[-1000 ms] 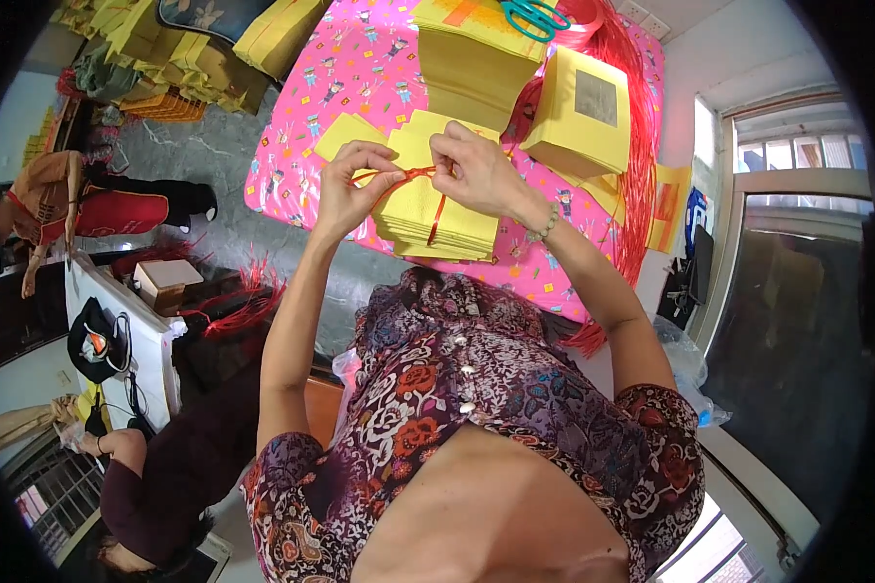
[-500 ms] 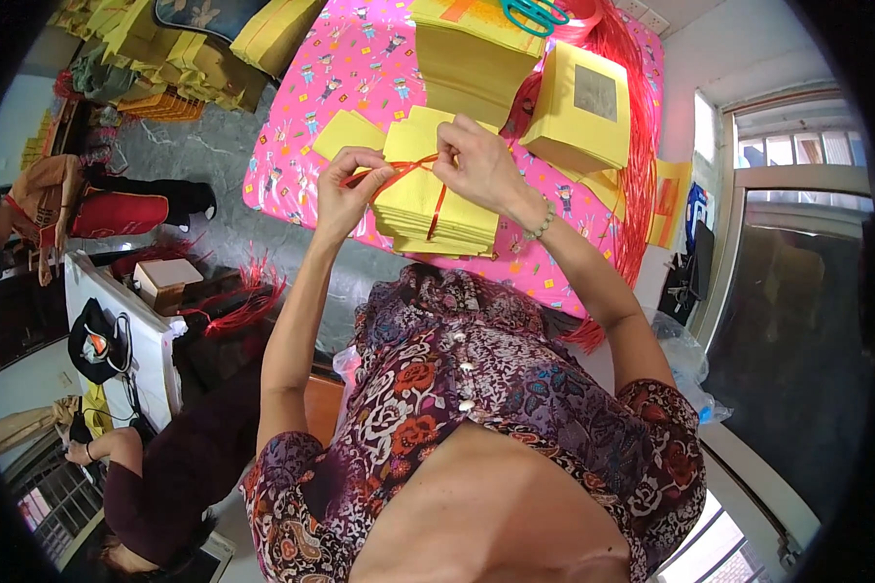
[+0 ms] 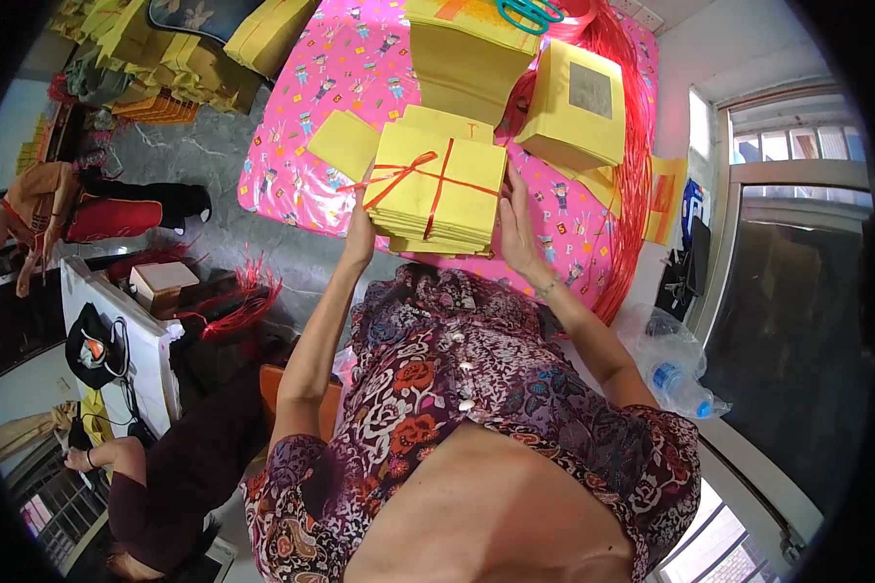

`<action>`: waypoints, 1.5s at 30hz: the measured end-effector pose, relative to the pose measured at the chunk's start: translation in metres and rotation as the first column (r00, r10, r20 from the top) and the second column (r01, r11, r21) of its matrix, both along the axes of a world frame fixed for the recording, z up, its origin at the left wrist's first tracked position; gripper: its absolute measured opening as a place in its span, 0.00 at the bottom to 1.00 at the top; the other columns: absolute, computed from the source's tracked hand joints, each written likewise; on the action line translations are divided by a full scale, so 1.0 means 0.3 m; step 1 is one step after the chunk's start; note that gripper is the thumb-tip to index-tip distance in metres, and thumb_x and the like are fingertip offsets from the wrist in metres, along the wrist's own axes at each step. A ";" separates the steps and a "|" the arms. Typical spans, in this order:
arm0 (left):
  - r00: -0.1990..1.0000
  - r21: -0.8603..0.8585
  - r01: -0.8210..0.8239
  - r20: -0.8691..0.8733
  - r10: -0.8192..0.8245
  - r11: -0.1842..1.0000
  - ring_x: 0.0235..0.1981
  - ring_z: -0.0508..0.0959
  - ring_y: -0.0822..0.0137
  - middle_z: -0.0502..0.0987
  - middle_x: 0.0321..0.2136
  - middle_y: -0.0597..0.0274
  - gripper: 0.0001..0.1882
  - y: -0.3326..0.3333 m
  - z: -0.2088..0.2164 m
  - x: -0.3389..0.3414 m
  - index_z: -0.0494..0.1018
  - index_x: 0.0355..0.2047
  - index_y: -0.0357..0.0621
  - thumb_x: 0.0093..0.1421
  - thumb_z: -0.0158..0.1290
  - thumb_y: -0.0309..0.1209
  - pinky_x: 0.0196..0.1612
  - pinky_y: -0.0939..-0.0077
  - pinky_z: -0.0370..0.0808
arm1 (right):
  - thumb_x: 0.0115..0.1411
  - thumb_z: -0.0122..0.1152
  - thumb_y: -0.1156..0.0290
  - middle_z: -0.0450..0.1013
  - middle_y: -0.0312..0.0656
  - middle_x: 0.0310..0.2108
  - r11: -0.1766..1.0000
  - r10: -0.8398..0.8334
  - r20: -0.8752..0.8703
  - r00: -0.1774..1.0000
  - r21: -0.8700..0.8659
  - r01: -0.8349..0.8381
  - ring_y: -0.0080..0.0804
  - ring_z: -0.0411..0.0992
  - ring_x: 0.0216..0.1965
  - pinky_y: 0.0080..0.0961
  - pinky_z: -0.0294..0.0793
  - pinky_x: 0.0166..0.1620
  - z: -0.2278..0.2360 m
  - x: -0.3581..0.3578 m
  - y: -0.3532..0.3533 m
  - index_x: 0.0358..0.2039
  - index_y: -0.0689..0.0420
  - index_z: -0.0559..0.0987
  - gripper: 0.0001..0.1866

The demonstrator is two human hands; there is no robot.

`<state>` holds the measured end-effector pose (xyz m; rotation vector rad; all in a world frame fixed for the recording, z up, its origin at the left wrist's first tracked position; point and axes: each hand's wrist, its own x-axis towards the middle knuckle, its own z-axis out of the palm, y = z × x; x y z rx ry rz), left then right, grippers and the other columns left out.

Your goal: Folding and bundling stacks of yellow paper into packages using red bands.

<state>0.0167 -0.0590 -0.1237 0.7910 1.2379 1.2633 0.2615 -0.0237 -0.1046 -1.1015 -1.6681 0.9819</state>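
A thick bundle of yellow paper (image 3: 467, 194) is on the pink table, bound crosswise with red ribbon (image 3: 439, 185). The ribbon is tied in a bow toward the bundle's left side. My left hand (image 3: 360, 231) grips the left edge, its fingers partly hidden by the stack. On the opposite edge, my right hand (image 3: 521, 228) presses with fingers along the side, so the bundle is held between both hands. Loose yellow sheets (image 3: 345, 144) lie just left of it.
Behind stand a tall stack of yellow paper (image 3: 462, 63) with green-handled scissors (image 3: 530, 14) on top, and another yellow block (image 3: 574, 102). Long red strands (image 3: 634, 165) hang over the table's right side. Two other people are at left, one in a dark sleeve (image 3: 126, 491).
Both hands have let go of the ribbon at the knot and moved down to the bundle's two sides. A finished bow now shows on top.
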 end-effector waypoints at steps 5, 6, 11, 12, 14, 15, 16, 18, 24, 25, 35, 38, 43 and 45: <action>0.965 -0.231 -0.064 0.232 0.119 0.971 0.60 0.64 0.64 0.64 0.61 0.58 0.39 0.052 0.110 0.007 0.57 0.65 0.41 0.68 0.26 0.60 0.62 0.70 0.58 | 0.72 0.29 0.53 0.48 0.47 0.69 0.912 -0.045 -0.282 0.958 -0.403 -0.076 0.37 0.44 0.70 0.30 0.43 0.69 0.060 -0.049 0.074 0.68 0.62 0.50 0.32; 0.966 -0.231 -0.064 0.230 0.118 0.971 0.60 0.64 0.64 0.64 0.61 0.58 0.39 0.065 0.203 0.006 0.57 0.65 0.41 0.68 0.26 0.60 0.62 0.70 0.58 | 0.72 0.28 0.53 0.49 0.47 0.68 0.862 -0.082 -0.324 0.942 -0.497 -0.096 0.36 0.46 0.69 0.29 0.45 0.68 0.076 -0.053 0.098 0.68 0.62 0.50 0.32; 0.941 -0.282 0.265 0.285 -0.184 0.922 0.59 0.64 0.62 0.64 0.61 0.59 0.42 0.076 0.309 -0.095 0.53 0.67 0.48 0.64 0.30 0.66 0.59 0.64 0.62 | 0.72 0.28 0.49 0.59 0.45 0.64 0.648 -0.152 -0.372 0.916 -0.737 -0.192 0.32 0.58 0.63 0.27 0.55 0.64 0.149 -0.064 0.157 0.65 0.60 0.58 0.32; 0.932 -0.362 0.316 0.293 -0.215 0.877 0.62 0.63 0.59 0.62 0.63 0.59 0.42 0.076 0.316 -0.103 0.53 0.67 0.52 0.63 0.32 0.67 0.59 0.59 0.62 | 0.72 0.28 0.49 0.61 0.45 0.63 0.578 -0.135 -0.364 0.921 -0.784 -0.226 0.32 0.61 0.61 0.27 0.58 0.62 0.152 -0.063 0.167 0.64 0.59 0.60 0.32; 0.940 -0.386 0.334 0.199 -0.276 0.860 0.63 0.60 0.58 0.60 0.64 0.58 0.42 0.079 0.291 -0.071 0.51 0.68 0.57 0.62 0.31 0.68 0.58 0.55 0.62 | 0.72 0.28 0.48 0.64 0.45 0.61 0.596 -0.142 -0.345 0.928 -0.778 -0.198 0.33 0.64 0.58 0.28 0.60 0.60 0.134 -0.076 0.168 0.63 0.58 0.63 0.32; 0.958 -0.380 0.251 -0.033 -0.284 0.890 0.64 0.59 0.58 0.59 0.64 0.55 0.41 0.076 0.244 -0.055 0.49 0.69 0.53 0.63 0.33 0.65 0.60 0.59 0.61 | 0.71 0.28 0.47 0.64 0.45 0.61 0.537 -0.144 -0.296 0.944 -0.825 -0.176 0.33 0.63 0.59 0.29 0.59 0.61 0.105 -0.081 0.176 0.63 0.58 0.63 0.32; 0.925 -0.353 0.175 -0.262 -0.276 0.919 0.65 0.58 0.57 0.59 0.64 0.52 0.40 0.081 0.216 -0.042 0.47 0.69 0.49 0.65 0.34 0.62 0.61 0.63 0.60 | 0.71 0.28 0.47 0.63 0.45 0.62 0.477 -0.146 -0.243 0.959 -0.866 -0.147 0.33 0.62 0.60 0.29 0.58 0.62 0.092 -0.084 0.185 0.64 0.59 0.62 0.33; 0.856 -0.287 0.155 -0.438 -0.274 0.945 0.66 0.57 0.54 0.59 0.64 0.49 0.40 0.099 0.178 -0.050 0.45 0.69 0.47 0.66 0.35 0.59 0.64 0.66 0.57 | 0.71 0.28 0.46 0.63 0.45 0.62 0.517 -0.128 -0.252 0.959 -0.842 -0.152 0.33 0.61 0.61 0.30 0.56 0.63 0.083 -0.083 0.191 0.64 0.58 0.62 0.33; 0.871 -0.239 0.226 -0.385 -0.305 0.945 0.64 0.62 0.55 0.62 0.62 0.46 0.43 0.138 0.186 -0.065 0.42 0.69 0.38 0.66 0.40 0.56 0.64 0.70 0.56 | 0.71 0.32 0.47 0.64 0.43 0.60 0.745 -0.143 -0.241 0.960 -0.665 -0.056 0.30 0.61 0.61 0.26 0.56 0.63 0.077 -0.082 0.186 0.64 0.61 0.61 0.33; 0.919 -0.249 0.149 -0.323 -0.227 0.957 0.63 0.63 0.56 0.62 0.62 0.46 0.44 0.132 0.209 -0.049 0.42 0.69 0.37 0.66 0.42 0.55 0.63 0.70 0.57 | 0.72 0.32 0.49 0.61 0.43 0.63 0.837 -0.176 -0.282 0.943 -0.546 -0.007 0.31 0.58 0.63 0.26 0.53 0.65 0.068 -0.080 0.181 0.65 0.62 0.59 0.33; 0.980 -0.068 0.034 -0.193 -0.046 0.997 0.60 0.65 0.63 0.64 0.60 0.48 0.39 0.146 0.156 -0.003 0.40 0.69 0.36 0.68 0.46 0.42 0.60 0.75 0.61 | 0.71 0.34 0.53 0.45 0.54 0.69 0.911 0.014 -0.208 0.978 -0.400 -0.098 0.40 0.43 0.70 0.28 0.41 0.69 0.066 -0.095 0.124 0.67 0.68 0.47 0.35; 0.976 -0.064 0.060 -0.207 -0.072 0.996 0.59 0.66 0.63 0.65 0.60 0.48 0.39 0.146 0.170 -0.010 0.40 0.69 0.36 0.68 0.46 0.42 0.60 0.75 0.61 | 0.71 0.34 0.53 0.42 0.55 0.70 0.931 0.083 -0.093 0.992 -0.349 -0.111 0.41 0.40 0.71 0.29 0.40 0.70 0.062 -0.088 0.130 0.68 0.69 0.42 0.36; 0.957 -0.096 0.068 -0.276 -0.093 0.993 0.60 0.65 0.63 0.64 0.61 0.49 0.39 0.147 0.151 -0.019 0.41 0.69 0.36 0.68 0.46 0.42 0.61 0.74 0.61 | 0.71 0.35 0.54 0.38 0.57 0.70 0.924 0.187 0.010 0.982 -0.341 -0.172 0.43 0.37 0.72 0.29 0.38 0.70 0.064 -0.065 0.149 0.67 0.69 0.40 0.37; 0.982 -0.119 0.042 -0.178 -0.063 0.992 0.61 0.64 0.64 0.63 0.62 0.49 0.40 0.149 0.164 -0.018 0.41 0.69 0.37 0.67 0.48 0.43 0.61 0.74 0.61 | 0.71 0.36 0.55 0.38 0.57 0.70 0.917 0.187 -0.061 0.980 -0.346 -0.197 0.43 0.36 0.72 0.29 0.37 0.70 0.062 -0.065 0.154 0.67 0.69 0.40 0.37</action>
